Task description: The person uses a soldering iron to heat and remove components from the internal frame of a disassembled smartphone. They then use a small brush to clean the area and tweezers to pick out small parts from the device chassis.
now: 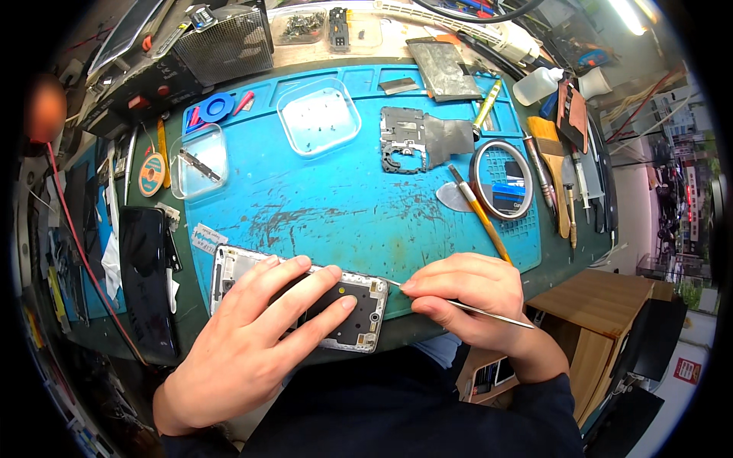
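A phone frame with its inside bared lies tilted at the near edge of the blue work mat. My left hand rests flat over it, fingers stretched apart, hiding much of its left and middle. Pinched in my right hand is a thin metal pick; its tip reaches the frame's upper right corner, and I cannot tell whether it touches. A razor blade lies just beyond the frame's left end.
Beyond are a clear tray of screws, a small tray, a dark phone part and a tape roll. A pry tool and a brush lie right; a black phone lies left.
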A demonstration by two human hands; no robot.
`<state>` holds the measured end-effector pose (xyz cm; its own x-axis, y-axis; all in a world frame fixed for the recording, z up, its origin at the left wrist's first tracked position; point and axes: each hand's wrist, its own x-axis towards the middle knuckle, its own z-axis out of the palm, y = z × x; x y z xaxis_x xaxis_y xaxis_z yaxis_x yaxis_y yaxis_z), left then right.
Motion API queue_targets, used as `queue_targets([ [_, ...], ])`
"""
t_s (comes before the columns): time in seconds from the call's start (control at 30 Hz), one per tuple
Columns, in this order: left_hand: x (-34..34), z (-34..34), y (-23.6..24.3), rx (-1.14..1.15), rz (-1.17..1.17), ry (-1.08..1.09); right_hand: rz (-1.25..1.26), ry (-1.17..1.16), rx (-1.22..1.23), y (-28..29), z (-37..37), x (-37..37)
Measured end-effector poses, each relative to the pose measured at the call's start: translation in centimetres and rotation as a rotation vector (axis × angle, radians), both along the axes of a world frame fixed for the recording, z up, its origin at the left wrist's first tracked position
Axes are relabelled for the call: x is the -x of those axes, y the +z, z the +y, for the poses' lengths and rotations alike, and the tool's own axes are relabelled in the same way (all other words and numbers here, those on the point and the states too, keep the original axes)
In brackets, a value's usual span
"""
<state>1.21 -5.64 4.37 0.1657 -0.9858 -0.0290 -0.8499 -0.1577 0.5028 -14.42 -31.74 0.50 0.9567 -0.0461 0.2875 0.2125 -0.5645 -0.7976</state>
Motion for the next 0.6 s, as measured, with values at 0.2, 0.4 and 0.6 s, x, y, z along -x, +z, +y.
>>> queue_targets([
  [0.2, -0.1, -0.2, 0.1, -0.005, 0.005, 0.005, 0.006, 0.004, 0.014, 0.4, 0.3, -0.4],
  [0.4, 0.0, -0.1, 0.2, -0.005, 0.003, 0.019, 0.043, 0.004, 0.017, 1.0, 0.5, -0.4],
  [0.6, -0.1, -0.2, 0.0, 0.003, 0.015, 0.013, 0.041, 0.01, -0.006, 0.7, 0.6, -0.9],
])
